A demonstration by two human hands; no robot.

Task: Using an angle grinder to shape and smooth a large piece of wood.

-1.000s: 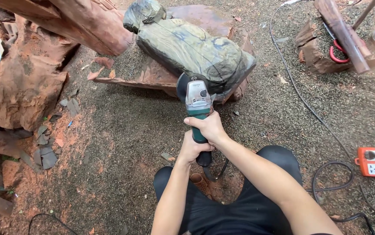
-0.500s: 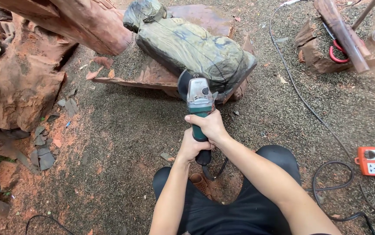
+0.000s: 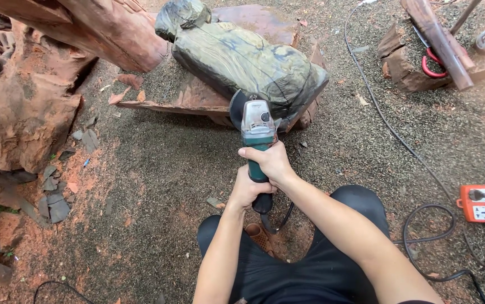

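Gripping green angle grinder (image 3: 257, 135) two-handed, right hand (image 3: 272, 162) wrapped round the body, left hand (image 3: 246, 191) clamped at the cable end, disc at greenish carved block (image 3: 248, 62); likely needs steady control.

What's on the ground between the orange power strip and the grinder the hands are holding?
In the head view, black cable loops over gritty ground, and the person's knee sits there too.

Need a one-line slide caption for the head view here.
Both hands, right hand ahead of left hand, grip a green angle grinder pointed at a grey-green wrapped bundle on reddish wood.
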